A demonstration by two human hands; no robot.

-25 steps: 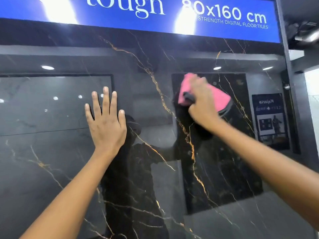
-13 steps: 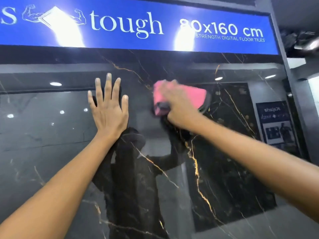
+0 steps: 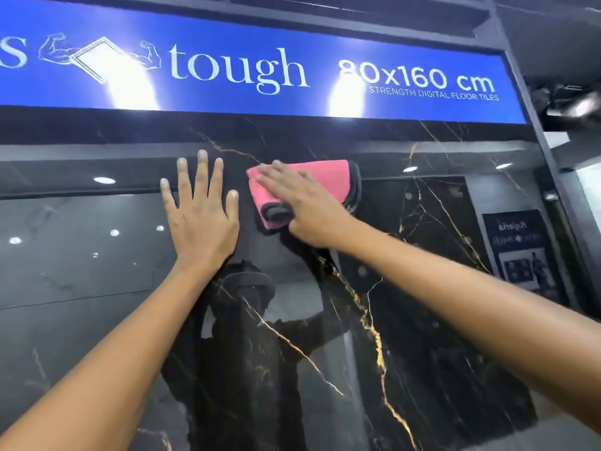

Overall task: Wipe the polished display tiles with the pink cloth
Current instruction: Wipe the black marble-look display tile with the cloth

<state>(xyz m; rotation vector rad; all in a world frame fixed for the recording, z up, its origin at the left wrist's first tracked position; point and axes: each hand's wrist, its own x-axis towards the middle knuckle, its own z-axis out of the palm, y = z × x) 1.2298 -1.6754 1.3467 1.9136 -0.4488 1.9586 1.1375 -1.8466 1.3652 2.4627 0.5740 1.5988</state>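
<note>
Head view: worn on the head, close before the tile (image 3: 406, 320), facing it and tilted upward.
Top of view: the blue sign (image 3: 260, 60) above the tile.
Views: one only.

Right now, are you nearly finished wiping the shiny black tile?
Hard to say what's clean; the black marble tile gleams everywhere. In hand: the right hand presses the pink cloth near the top, the left hand braced flat beside it. The area below likely remains.
</note>
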